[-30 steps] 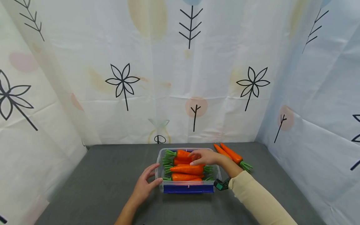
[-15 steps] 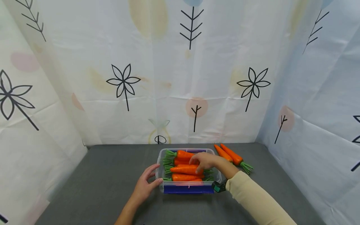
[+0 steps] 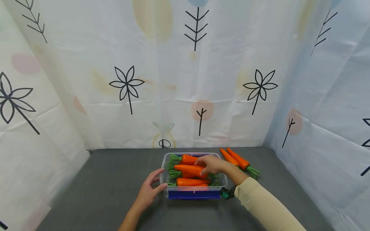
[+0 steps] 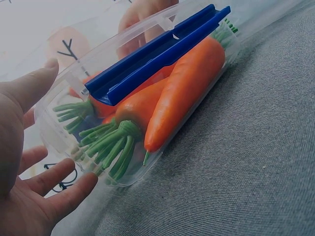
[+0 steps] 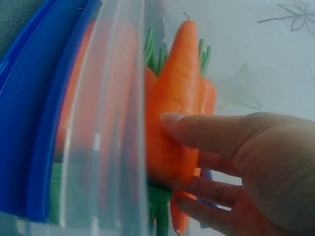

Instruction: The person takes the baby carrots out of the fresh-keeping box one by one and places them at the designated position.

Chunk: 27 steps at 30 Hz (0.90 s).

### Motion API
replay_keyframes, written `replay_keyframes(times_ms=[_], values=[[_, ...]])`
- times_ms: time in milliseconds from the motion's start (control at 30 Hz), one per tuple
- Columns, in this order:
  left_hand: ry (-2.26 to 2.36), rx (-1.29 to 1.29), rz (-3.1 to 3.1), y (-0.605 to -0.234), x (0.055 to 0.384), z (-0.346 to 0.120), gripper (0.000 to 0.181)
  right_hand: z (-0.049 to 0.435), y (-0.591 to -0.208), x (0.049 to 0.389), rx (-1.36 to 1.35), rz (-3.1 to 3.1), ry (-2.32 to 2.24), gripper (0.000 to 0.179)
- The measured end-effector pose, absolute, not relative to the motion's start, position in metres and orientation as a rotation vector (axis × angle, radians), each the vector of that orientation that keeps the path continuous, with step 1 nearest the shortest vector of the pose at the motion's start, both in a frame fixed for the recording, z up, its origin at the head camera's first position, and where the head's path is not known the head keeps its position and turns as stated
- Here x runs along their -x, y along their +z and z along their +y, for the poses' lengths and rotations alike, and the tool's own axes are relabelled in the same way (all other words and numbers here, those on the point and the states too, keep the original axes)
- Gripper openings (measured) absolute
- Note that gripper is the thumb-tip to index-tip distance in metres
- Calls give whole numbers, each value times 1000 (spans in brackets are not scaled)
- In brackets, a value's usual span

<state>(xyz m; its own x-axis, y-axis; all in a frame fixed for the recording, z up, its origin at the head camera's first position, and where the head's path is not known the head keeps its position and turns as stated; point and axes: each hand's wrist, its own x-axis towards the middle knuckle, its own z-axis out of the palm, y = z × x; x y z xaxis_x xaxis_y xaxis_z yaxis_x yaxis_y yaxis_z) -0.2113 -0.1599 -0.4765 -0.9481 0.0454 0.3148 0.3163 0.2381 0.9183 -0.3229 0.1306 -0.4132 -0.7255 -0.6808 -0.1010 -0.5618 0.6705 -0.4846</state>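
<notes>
An orange carrot (image 3: 186, 168) with a green top is pinched between the thumb and fingers of my right hand (image 3: 212, 164), above other carrots in a clear plastic box (image 3: 196, 188). In the right wrist view, the thumb presses on the side of the held carrot (image 5: 179, 83), whose pointed end faces away from the hand. My left hand (image 3: 148, 188) is at the box's left side with fingers spread. In the left wrist view, the left hand's fingers (image 4: 74, 196) lie against or very close to the box's end wall; contact is hard to tell.
Two carrots (image 3: 241, 159) lie on the grey table (image 3: 121, 179) behind the right forearm. A blue latch flap (image 3: 193, 194) hangs along the box's front. Patterned white cloth (image 3: 173, 106) stands behind the table and along both sides.
My right hand has closed its thumb and fingers on a carrot in the box. That carrot has risen slightly and shifted, uncovering another below. The left hand has stayed in place.
</notes>
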Motion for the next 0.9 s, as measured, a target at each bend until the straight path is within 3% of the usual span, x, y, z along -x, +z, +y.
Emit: replay_keyframes(times_ms=[233, 500, 900], values=[[-1782, 365, -2295, -459, 202, -158, 51, 139, -402, 322, 1021, 2668, -770, 40], [-1768, 346, -2294, -477, 211, -161, 54, 146, -392, 323, 1095, 2768, -906, 39], [-1773, 361, -2295, -464, 203, -159, 51, 173, -375, 331, 927, 2953, -1224, 38]])
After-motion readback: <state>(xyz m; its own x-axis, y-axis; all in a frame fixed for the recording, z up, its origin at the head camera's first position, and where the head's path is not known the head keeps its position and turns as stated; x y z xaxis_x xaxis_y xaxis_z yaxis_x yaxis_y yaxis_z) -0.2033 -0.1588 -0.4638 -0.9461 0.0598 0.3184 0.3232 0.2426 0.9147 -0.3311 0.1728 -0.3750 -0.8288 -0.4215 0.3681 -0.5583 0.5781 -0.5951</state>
